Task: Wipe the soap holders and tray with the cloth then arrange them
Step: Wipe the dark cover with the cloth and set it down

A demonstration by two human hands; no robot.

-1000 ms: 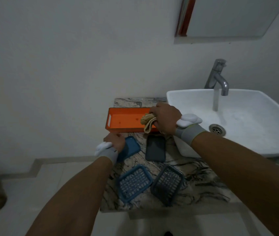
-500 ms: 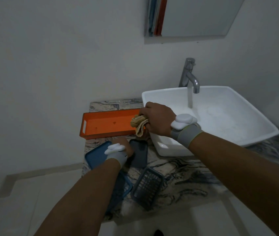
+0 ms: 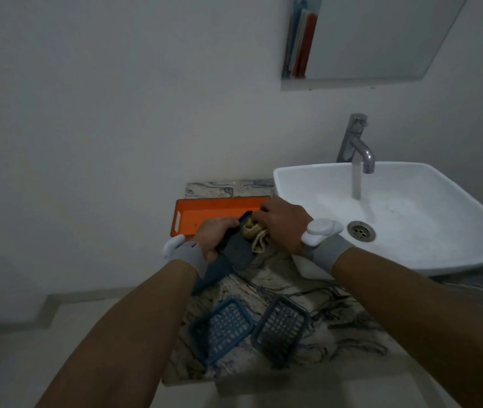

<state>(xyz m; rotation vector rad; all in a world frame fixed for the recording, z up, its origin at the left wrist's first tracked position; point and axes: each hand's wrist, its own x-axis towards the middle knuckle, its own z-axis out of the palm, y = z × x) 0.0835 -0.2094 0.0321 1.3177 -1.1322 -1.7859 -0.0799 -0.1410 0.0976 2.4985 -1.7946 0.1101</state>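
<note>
My left hand [image 3: 215, 234] grips a dark grey soap holder base [image 3: 238, 248], lifted and tilted above the counter. My right hand [image 3: 283, 225] holds a crumpled beige cloth [image 3: 255, 234] pressed against the top of that base. A blue soap holder base [image 3: 213, 273] lies partly hidden under my left wrist. The orange tray [image 3: 204, 212] sits at the back of the marble counter [image 3: 308, 293] against the wall. Two slotted inserts rest near the front edge: a blue one [image 3: 222, 328] and a darker one [image 3: 281, 328].
A white basin [image 3: 411, 213] stands to the right, with water running from the metal tap [image 3: 355, 142] toward the drain [image 3: 361, 230]. A mirror cabinet [image 3: 367, 39] hangs on the wall above. The counter's left edge drops to a tiled floor [image 3: 28, 334].
My left hand has picked up the dark grey base from the counter, and my right hand has brought the cloth onto it. The view has shifted right again.
</note>
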